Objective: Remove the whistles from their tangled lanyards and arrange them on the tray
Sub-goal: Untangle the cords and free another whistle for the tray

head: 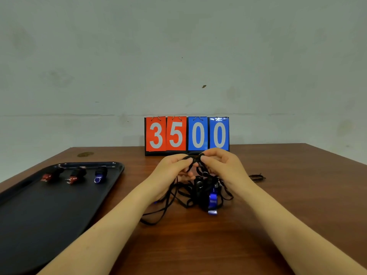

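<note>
A tangle of black lanyards (178,197) lies on the brown table in front of me, with a blue whistle (212,202) hanging in it. My left hand (172,171) and my right hand (220,165) both pinch black cord at the top of the tangle, lifted a little above the table, fingertips close together. A black tray (39,211) lies at the left. On its far end sit two red whistles (52,174) (77,175) and a blue whistle (100,174) in a row.
A flip scoreboard (187,134) reading 3500 stands at the back of the table against the wall. A loose black lanyard (257,177) lies to the right of my right hand. A round stain (85,154) marks the far left of the table.
</note>
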